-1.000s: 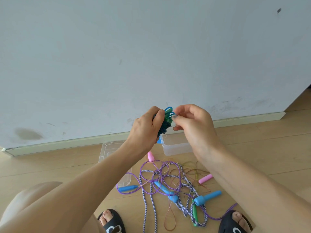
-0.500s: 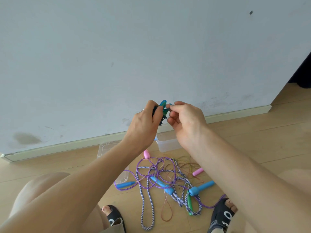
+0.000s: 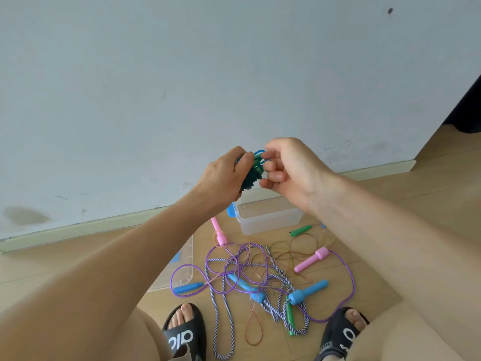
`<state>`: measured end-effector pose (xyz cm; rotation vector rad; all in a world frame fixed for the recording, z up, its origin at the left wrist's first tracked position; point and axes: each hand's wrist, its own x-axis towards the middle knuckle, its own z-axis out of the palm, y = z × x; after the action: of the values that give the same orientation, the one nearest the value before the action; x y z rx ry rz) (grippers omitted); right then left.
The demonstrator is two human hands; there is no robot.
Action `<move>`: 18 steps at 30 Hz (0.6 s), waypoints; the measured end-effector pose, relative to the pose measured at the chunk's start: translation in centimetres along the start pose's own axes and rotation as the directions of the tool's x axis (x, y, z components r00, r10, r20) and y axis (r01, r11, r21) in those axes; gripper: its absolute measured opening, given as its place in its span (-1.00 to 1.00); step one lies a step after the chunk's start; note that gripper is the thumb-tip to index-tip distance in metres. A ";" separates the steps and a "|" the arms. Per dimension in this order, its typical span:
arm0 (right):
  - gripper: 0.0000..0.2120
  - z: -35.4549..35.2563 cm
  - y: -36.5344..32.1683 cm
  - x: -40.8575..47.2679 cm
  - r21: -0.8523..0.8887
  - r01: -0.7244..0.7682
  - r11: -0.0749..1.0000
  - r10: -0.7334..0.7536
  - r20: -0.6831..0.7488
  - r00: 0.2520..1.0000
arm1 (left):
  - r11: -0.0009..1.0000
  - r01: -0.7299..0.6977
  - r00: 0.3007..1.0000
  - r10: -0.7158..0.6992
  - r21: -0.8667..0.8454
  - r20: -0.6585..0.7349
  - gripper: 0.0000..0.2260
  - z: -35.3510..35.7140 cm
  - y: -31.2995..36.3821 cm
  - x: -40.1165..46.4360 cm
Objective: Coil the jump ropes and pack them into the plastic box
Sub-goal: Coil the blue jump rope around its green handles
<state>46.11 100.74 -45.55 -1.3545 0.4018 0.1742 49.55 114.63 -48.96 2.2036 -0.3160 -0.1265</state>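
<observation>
My left hand (image 3: 221, 178) gripped a tightly wound bundle of blue-and-teal plastic jump rope (image 3: 251, 170), held up in front of the wall, while my right hand (image 3: 289, 168) pinched its loose blue end loop at the top. That coil looked nearly finished but was not yet packed. The clear plastic box (image 3: 268, 217) sat open on the wooden floor below my hands, and I could see nothing inside it. Most of the work remained: the purple cord, the striped braided rope and the thin wiry ropes lay in a tangled heap of ropes (image 3: 255, 274) between my feet, with pink, blue and green handles scattered through it.
</observation>
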 end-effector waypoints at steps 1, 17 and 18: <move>-0.88 -0.2 -0.3 0.9 -0.015 -0.016 1.000 0.016 0.023 1.000 | 0.999 0.046 0.998 -0.045 -0.025 0.034 -0.73 0.0 -0.5 1.0; -0.78 -3.2 10.2 24.5 -0.316 -0.345 0.883 0.380 0.054 0.923 | 0.662 0.695 0.718 -0.632 -0.280 0.290 -0.82 10.7 -15.0 17.8; -0.78 -3.4 11.5 26.0 -0.318 -0.343 0.884 0.371 0.031 0.928 | 0.678 0.697 0.716 -0.648 -0.234 0.259 -0.81 11.6 -16.4 18.7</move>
<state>65.42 97.07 -66.40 -1.5619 0.5639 0.6270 68.18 110.15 -68.67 1.8802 0.4443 -0.7155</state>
